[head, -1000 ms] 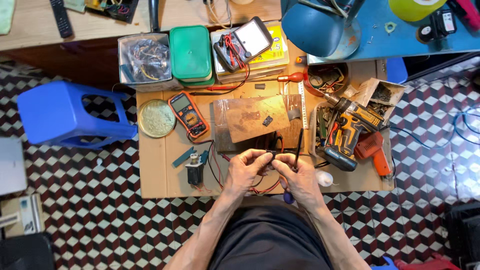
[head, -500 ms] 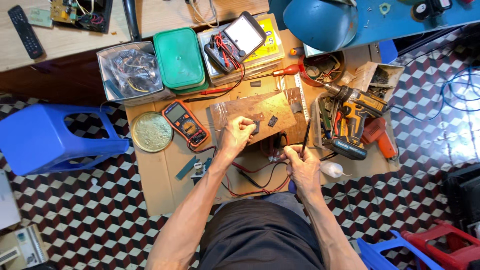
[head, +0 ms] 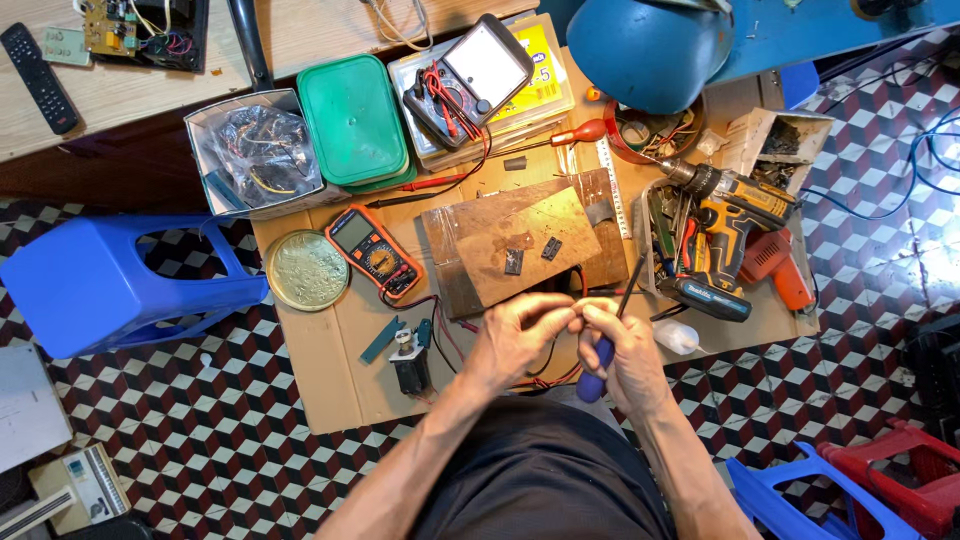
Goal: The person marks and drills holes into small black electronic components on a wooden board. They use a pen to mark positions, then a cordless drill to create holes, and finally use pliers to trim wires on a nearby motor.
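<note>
Two small chips (head: 529,255) lie untouched on the board (head: 505,235); a blue-handled tool (head: 597,365) is gripped by the right hand (head: 622,352), wires (head: 548,358) pinched by the left hand (head: 522,335).

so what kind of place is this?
Likely an informal electronics repair spot, worked at floor level on cardboard. Signs: an orange multimeter, a circuit board on the bench, a cordless drill. The right hand holds a blue-handled tool.
</note>
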A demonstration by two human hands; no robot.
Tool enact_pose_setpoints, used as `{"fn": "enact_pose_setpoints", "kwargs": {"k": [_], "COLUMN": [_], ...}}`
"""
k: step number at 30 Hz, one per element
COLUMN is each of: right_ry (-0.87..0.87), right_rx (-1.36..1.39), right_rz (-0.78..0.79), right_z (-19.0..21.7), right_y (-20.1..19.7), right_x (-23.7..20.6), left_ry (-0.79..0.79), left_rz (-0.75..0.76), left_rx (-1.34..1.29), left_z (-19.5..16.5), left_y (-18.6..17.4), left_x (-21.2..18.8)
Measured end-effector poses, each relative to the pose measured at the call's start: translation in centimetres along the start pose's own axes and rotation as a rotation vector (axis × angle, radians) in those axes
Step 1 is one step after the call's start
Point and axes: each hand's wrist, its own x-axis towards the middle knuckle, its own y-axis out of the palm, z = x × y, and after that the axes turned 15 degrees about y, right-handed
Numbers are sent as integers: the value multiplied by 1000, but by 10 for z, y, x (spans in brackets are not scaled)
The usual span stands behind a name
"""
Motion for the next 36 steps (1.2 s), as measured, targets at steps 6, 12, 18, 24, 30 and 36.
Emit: {"fn": "enact_pose_setpoints", "kwargs": {"k": [6,12,18,24,30,36], "right_ry": [-34,-99,-283,-667,-664,-661], "right_rx": [-3,-292,-493,-814,-841,-751], "right_rz": [-73,-296,-504,-558,-586,-515], "right_z": [-3,8,23,21,8,17], "right_y": [16,32,36,38,39,39], "right_x": [-14,-14,34,69,71,78], "left_ry": [-38,254,198,497,458,387], "left_rz": [-98,-63,-43,130,210,210], "left_rx": [104,459,629,641,649,627], "left_z": [-16,-5,32,49,58,60], "left_y": [15,0,-23,-23,-23,-25], "left_x": [-11,-6,39,70,71,82]}}
